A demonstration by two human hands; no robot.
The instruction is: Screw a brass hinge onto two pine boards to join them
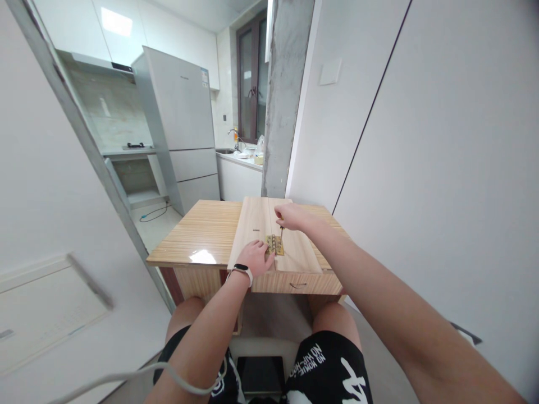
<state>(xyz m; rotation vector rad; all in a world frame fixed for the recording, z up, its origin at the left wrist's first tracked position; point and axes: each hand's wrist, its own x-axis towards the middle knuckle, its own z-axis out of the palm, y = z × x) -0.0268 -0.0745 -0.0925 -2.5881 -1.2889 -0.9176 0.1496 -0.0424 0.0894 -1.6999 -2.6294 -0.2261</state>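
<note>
Two pale wooden boards lie side by side across the desk, the left board and the right board. A brass hinge spans the seam between them, opened flat. My right hand is closed around the handle of a screwdriver, mostly hidden in the fist. Its shaft points down at the hinge's right leaf; the tip is too small to make out. My left hand, with a watch on the wrist, lies on the left board, fingers stretched out and touching the hinge's left edge.
The boards rest on a wood-grain desk with a drawer at its front. A small dark piece lies on the left board. A white wall stands close on the right. Behind is a kitchen with a fridge.
</note>
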